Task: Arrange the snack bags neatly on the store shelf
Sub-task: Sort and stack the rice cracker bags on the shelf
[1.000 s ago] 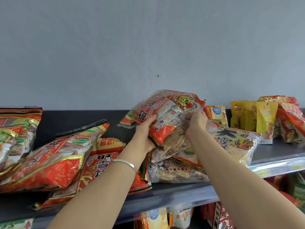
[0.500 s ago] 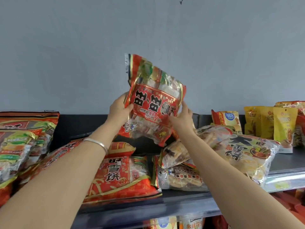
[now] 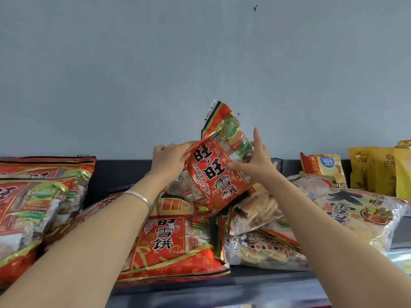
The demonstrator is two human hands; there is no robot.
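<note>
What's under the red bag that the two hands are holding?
Below the red bag, gripped by the left hand and right hand, lie a clear cracker bag and a flat red bag. Its bottom corner hides whatever is behind.

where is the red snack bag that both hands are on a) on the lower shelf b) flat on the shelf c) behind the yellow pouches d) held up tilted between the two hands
d: the left hand grips the red snack bag at its left edge and the right hand has its thumb on the front, so the bag is raised and tilted.
</note>
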